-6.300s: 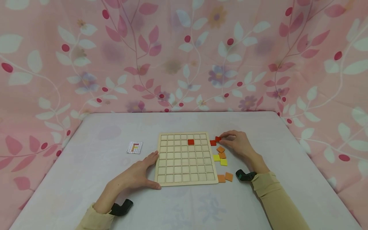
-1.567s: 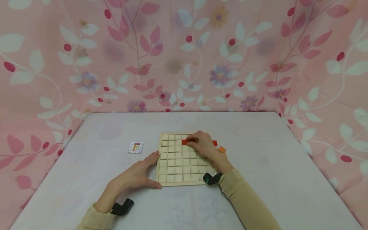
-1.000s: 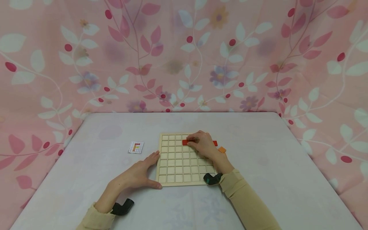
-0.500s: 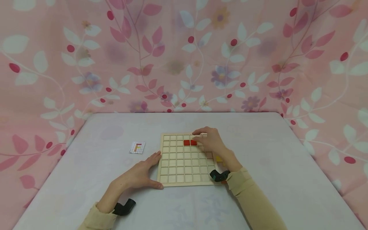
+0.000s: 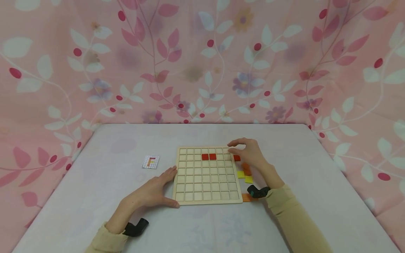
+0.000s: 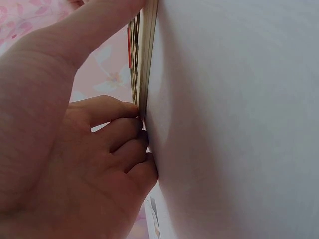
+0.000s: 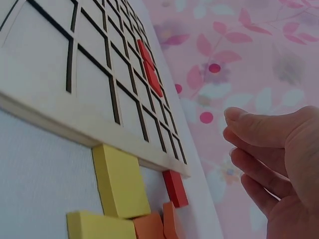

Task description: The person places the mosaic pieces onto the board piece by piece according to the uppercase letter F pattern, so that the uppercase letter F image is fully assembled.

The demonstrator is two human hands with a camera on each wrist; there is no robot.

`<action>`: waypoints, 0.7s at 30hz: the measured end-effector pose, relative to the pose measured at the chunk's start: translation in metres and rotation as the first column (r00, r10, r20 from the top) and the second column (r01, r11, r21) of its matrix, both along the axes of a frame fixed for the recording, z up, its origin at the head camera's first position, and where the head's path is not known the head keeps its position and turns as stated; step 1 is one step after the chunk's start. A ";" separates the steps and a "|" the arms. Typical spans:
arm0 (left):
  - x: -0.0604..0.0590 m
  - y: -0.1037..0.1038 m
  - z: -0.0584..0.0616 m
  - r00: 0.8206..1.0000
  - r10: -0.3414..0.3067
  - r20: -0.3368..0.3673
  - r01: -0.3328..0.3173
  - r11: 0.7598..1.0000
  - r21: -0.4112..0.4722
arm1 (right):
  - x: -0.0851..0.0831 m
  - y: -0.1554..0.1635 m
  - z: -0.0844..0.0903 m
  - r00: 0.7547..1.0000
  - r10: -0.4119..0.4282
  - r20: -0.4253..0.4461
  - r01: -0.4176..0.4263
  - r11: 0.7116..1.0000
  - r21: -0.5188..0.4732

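You have a pale wooden board lying flat, two red tiles in adjacent cells, and a third red tile beside its right edge.

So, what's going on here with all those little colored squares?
A person is putting their left hand against the left side of a wooden grid board. Two red tiles sit side by side in it. The right hand is by the far right corner, holding nothing. Another red tile, some yellow tiles and orange tiles lie off the board's right side.
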State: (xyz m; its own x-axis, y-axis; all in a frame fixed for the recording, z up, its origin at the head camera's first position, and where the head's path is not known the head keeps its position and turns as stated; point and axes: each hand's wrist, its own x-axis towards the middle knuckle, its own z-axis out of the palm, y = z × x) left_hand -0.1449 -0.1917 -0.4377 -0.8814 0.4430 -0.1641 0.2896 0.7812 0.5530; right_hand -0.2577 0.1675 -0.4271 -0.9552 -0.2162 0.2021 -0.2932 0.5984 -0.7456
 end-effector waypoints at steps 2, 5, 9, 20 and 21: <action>0.000 0.000 0.000 1.000 -0.004 0.001 0.004 1.000 0.001 | 0.001 0.006 0.000 1.000 -0.014 0.004 0.014 1.000 0.011; 0.000 0.000 0.001 1.000 -0.007 0.002 0.007 1.000 0.000 | 0.003 0.014 -0.002 1.000 -0.027 0.014 0.027 0.999 0.030; 0.000 0.001 0.000 1.000 -0.001 0.002 0.001 1.000 -0.007 | 0.007 0.023 -0.005 0.998 -0.042 0.037 0.041 0.998 0.042; 0.000 0.001 0.001 1.000 0.001 0.001 -0.001 1.000 -0.010 | 0.014 0.037 -0.017 0.993 -0.072 0.097 0.071 0.997 0.015; 0.000 0.001 0.002 1.000 0.000 0.001 0.000 1.000 -0.012 | 0.014 0.037 -0.018 0.992 -0.076 0.103 0.075 0.997 0.016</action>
State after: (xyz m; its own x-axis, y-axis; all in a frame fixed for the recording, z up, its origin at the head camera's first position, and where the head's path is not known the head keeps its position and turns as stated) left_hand -0.1449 -0.1905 -0.4362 -0.8814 0.4405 -0.1706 0.2886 0.7879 0.5439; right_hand -0.2434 0.2044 -0.4452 -0.9846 -0.1443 0.0990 -0.1682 0.6249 -0.7623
